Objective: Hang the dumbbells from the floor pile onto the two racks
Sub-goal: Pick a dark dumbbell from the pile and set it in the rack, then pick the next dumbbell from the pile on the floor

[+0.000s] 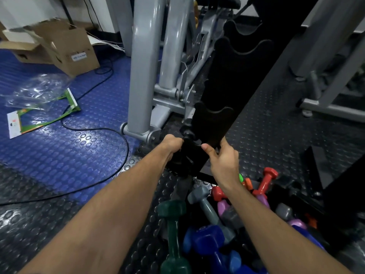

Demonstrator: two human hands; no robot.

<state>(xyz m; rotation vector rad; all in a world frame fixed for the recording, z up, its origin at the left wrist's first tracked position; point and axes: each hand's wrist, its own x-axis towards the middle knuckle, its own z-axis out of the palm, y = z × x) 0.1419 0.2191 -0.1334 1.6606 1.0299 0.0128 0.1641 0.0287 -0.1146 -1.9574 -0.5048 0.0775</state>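
A black dumbbell rack [233, 80] with scalloped cradles rises ahead of me, its cradles bare. My left hand [171, 145] grips its lower left side; what its fingers close on is lost against the black. My right hand [223, 157] holds the rack's lower right edge, thumb on the front. On the floor below lies the dumbbell pile: a dark green one [173, 234], a blue one [209, 244], a grey one [205, 204], a red one [264, 180], purple ones [223, 208]. Another black frame [339, 194] stands at the right.
A grey exercise machine [142, 76] stands just behind the rack. An open cardboard box [65, 46], clear plastic packaging [39, 89] and a black cable [110, 175] lie on the blue studded floor at left. More grey machine legs [331, 109] sit at the far right.
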